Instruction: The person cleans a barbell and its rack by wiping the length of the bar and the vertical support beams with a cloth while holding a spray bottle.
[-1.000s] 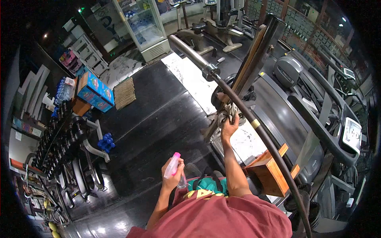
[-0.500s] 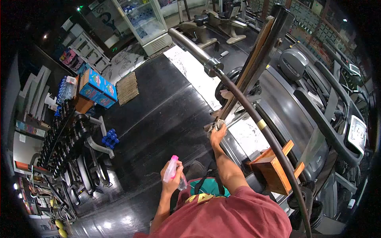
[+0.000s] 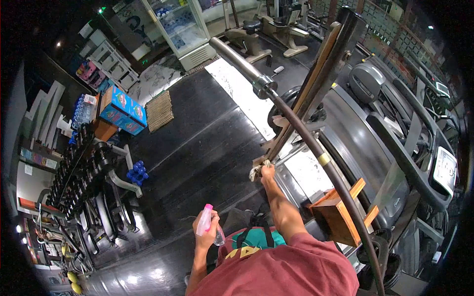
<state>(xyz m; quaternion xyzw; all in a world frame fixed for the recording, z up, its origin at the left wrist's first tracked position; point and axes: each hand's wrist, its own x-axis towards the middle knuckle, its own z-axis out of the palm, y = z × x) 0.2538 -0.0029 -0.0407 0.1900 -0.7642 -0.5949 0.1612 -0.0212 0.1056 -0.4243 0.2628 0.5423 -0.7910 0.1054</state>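
Observation:
My left hand [image 3: 206, 236] is closed around a clear spray bottle [image 3: 204, 220] with a pink top, held in front of my body. Out ahead, my right hand [image 3: 267, 171] grips a crumpled, light-coloured cloth [image 3: 256, 170]. The cloth presses against the lower part of an upright rack post [image 3: 311, 81] with notched hooks. A long barbell [image 3: 301, 126] rests across that post, above and to the right of my right hand.
A dumbbell rack [image 3: 94, 172] stands at the left, with blue dumbbells [image 3: 138, 173] beside it. A wooden box [image 3: 338, 214] sits under the bar. At the right is a treadmill [image 3: 355, 133]. A blue carton [image 3: 122, 109] and a glass-door fridge [image 3: 180, 29] are farther off.
My right hand and the cloth have moved down the post, slightly nearer to me and to the left. The spray bottle in my left hand has shifted a little left and lower.

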